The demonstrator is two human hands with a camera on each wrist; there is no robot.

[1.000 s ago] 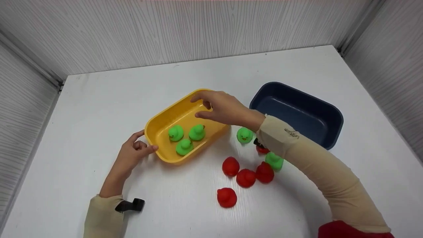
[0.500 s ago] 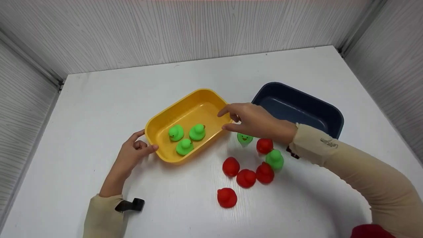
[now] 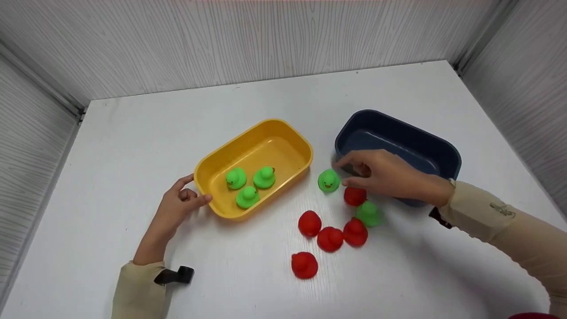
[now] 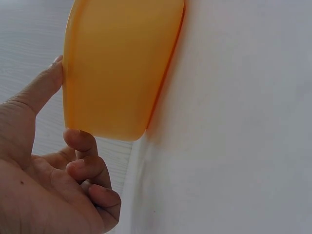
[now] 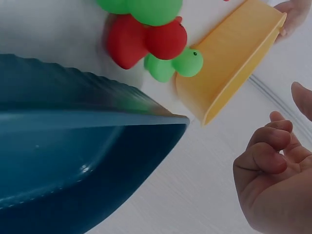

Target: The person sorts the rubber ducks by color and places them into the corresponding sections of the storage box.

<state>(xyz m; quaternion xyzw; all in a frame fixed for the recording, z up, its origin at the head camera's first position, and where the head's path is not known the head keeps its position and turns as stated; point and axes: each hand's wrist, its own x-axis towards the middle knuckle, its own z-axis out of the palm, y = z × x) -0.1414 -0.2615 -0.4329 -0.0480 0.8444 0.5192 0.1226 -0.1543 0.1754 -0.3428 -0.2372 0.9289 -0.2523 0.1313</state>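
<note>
The right hand (image 3: 381,173) hung over the table (image 3: 239,274) with its thumb and forefinger bent and parted, and nothing was in its grip. The nearest duck (image 3: 328,180) was bright green, smooth and round, upright, with dark eyes and an orange beak, its face turned toward the person. It sat on the table just left of the right thumb's tip.

The left hand (image 3: 175,204) gripped the left end of the tub (image 3: 270,150) with thumb and forefinger, its other fingers curled toward the palm. The tub was yellow, long and round-cornered, and stretched from the left hand toward the right hand, ending short of the nearest duck. Inside it, three green ducks (image 3: 247,197) stood close together in the half nearer the left hand.

The navy bin (image 3: 405,133) lay under and beyond the right hand, which hid part of its near side. A red duck (image 3: 355,196) sat just below the right thumb, and another green duck (image 3: 368,214) close under the right hand. Four more red ducks (image 3: 330,239) lay farther down and left of the right hand.
</note>
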